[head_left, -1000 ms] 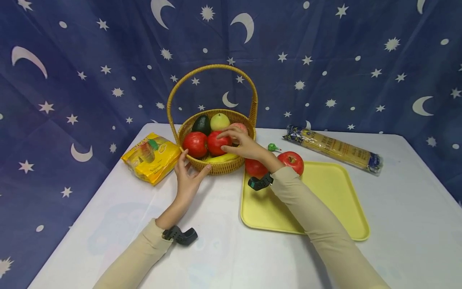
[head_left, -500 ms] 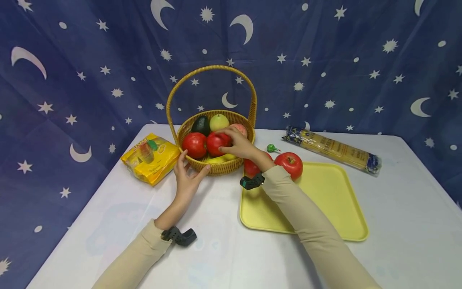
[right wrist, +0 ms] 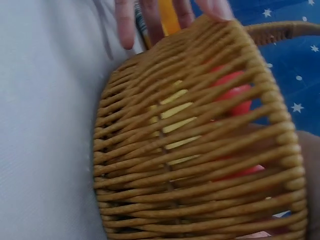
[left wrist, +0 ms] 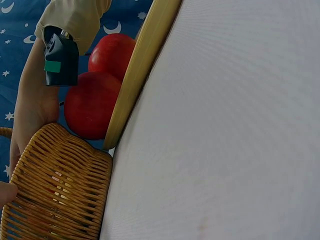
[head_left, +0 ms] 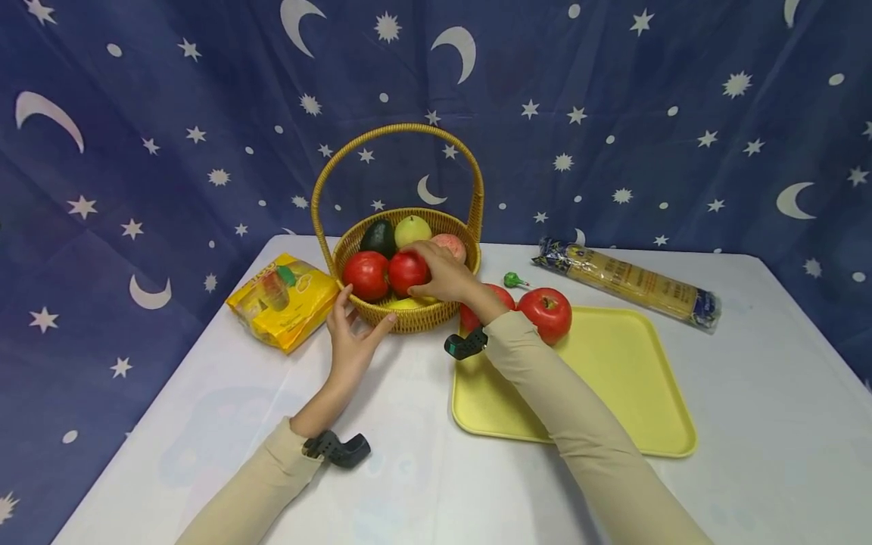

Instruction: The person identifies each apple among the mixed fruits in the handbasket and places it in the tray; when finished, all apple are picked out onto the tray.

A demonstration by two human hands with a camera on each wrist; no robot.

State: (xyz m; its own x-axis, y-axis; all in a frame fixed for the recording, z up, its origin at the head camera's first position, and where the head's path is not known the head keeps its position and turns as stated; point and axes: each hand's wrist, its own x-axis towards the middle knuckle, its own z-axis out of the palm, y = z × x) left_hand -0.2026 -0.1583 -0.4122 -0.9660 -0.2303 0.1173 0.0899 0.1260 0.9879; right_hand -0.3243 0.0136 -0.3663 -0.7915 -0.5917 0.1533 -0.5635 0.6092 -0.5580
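Note:
A wicker basket (head_left: 422,322) with a tall handle holds fruit. My right hand (head_left: 446,274) reaches over its rim and grips a red apple (head_left: 407,274), thumb on the near side and fingers over the top. Left of it lies another red apple (head_left: 365,275); behind are an avocado (head_left: 378,238), a green-yellow fruit (head_left: 412,231) and a pink fruit (head_left: 450,246). A banana (head_left: 409,303) lies in front, partly covered. My left hand (head_left: 350,352) touches the basket's front left with spread, fairly straight fingers. In the right wrist view, the basket wall (right wrist: 200,150) hides most of the right hand.
On the yellow tray (head_left: 613,378) at right sit two red apples (head_left: 547,314), one partly behind my right wrist. A green-wrapped lollipop (head_left: 512,280) and a long noodle packet (head_left: 627,280) lie behind the tray. A yellow bag (head_left: 282,303) lies left of the basket.
My right hand has moved a little left and closed round the red apple. The left hand stays against the basket.

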